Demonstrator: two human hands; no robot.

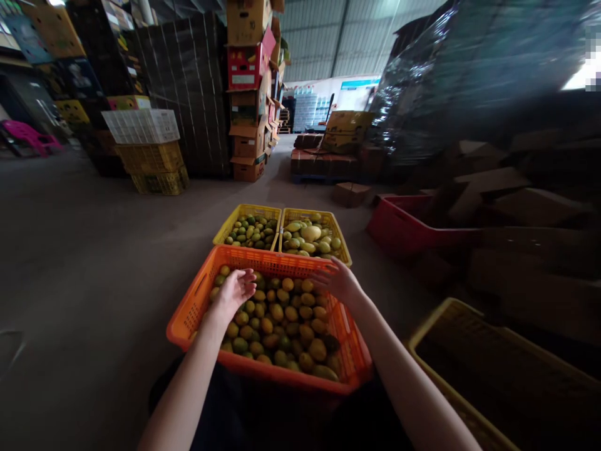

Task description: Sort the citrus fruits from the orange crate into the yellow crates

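An orange crate [286, 374] stands in front of me with many yellow and green fruits [277, 312] inside. My left hand [237, 289] is over the left part of the crate, its fingers apart and slightly curled, holding nothing. Over the crate's far right side is my right hand [337, 282], fingers spread and nothing in it. Just beyond are two yellow crates side by side: the left one [220, 233] has green fruits, the right one [345, 249] has paler, larger ones.
A yellow crate [451, 382] lies at the near right, with a red crate [404, 232] and loose cardboard [539, 207] behind it. Stacked crates [150, 156], a tall column of boxes [246, 138] and wrapped pallets stand farther back. A pink chair [32, 134] is at the far left.
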